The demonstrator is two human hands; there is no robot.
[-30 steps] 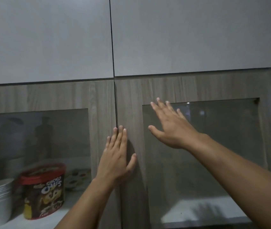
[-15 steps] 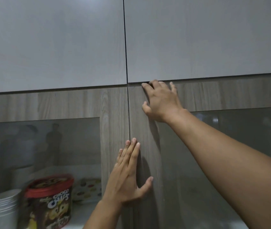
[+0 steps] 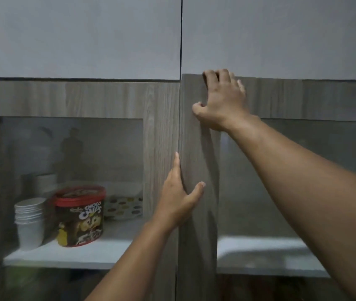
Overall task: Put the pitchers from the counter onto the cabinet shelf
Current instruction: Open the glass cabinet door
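Opening step, I reckon. My right hand (image 3: 222,101) fingers curled over door (image 3: 196,246) top edge; left hand (image 3: 179,203) fingers below them, pinching its side edge. Next: pull outward together.

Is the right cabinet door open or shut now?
Slightly open. The right door stands forward of the left door; the right hand hooks its top edge, the left hand grips its side edge.

Your left hand (image 3: 178,200) and right hand (image 3: 222,101) are bare, nails short; your left forearm (image 3: 133,257) and right forearm (image 3: 303,181) are unsleeved to the frame's edge.
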